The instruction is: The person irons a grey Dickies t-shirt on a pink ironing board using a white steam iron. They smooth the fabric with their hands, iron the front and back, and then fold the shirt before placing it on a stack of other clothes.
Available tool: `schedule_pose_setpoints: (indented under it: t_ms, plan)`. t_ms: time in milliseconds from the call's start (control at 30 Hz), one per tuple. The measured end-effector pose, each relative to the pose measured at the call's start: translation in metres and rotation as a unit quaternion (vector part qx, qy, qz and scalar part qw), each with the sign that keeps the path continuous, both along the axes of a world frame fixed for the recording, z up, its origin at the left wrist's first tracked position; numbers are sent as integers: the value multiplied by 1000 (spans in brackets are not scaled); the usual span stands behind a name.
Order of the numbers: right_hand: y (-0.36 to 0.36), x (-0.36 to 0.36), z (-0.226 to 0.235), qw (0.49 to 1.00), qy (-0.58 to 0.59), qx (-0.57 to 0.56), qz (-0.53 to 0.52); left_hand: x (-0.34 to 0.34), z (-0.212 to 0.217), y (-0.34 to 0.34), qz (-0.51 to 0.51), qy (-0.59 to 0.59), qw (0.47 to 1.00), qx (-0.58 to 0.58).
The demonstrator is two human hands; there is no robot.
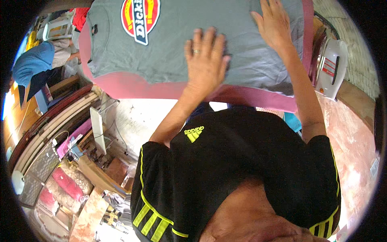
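Observation:
A grey-green T-shirt [169, 60] lies spread out on a pink-covered board [250, 93]. Its neckline is toward the left, and a red, yellow and white printed emblem [140, 18] sits on its front. My left hand [206, 60], with a ring on one finger, rests palm down on the cloth to the right of the emblem, fingers spread. Farther right, my right hand [274, 26] also lies flat on the shirt, its fingertips near the top edge of the picture. Neither hand holds anything.
A white appliance [332, 68] with a red label and dark slot stands beside the board's right end. Another person in a blue top [38, 60] bends down at the far left, near a white plastic stool [58, 29]. Stacked boards [52, 125] and shelving fill the lower left.

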State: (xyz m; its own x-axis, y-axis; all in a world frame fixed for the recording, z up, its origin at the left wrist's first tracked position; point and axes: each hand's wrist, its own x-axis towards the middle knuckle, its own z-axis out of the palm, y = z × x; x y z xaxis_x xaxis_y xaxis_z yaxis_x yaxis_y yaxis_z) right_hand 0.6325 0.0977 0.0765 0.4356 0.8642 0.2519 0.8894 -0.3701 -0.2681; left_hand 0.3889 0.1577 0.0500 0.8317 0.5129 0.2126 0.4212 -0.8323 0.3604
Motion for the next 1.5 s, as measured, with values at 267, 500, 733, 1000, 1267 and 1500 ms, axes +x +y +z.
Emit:
schedule_pose_setpoints:
  t_ms: [267, 500, 733, 1000, 1267, 1500]
  plan:
    - [-10, 8, -28, 990, -120, -27, -64, -101, -23, 27, 53, 52, 997, 17]
    - [-10, 31, -46, 983, -177, 33, -38, -180, -34, 64, 1, -132, 990, 53]
    - [-12, 42, -55, 983, -176, 15, -52, -203, -32, 89, -18, -184, 983, 17]
    - [111, -127, -48, 957, -13, 133, 259, -266, -24, 263, 335, -207, 912, 114]
    - [260, -290, -46, 876, -53, 74, 473, -271, -38, 298, 417, -155, 894, -47]
    - [265, -292, -54, 889, -54, -9, 455, -261, -23, 289, 408, -85, 900, 130]
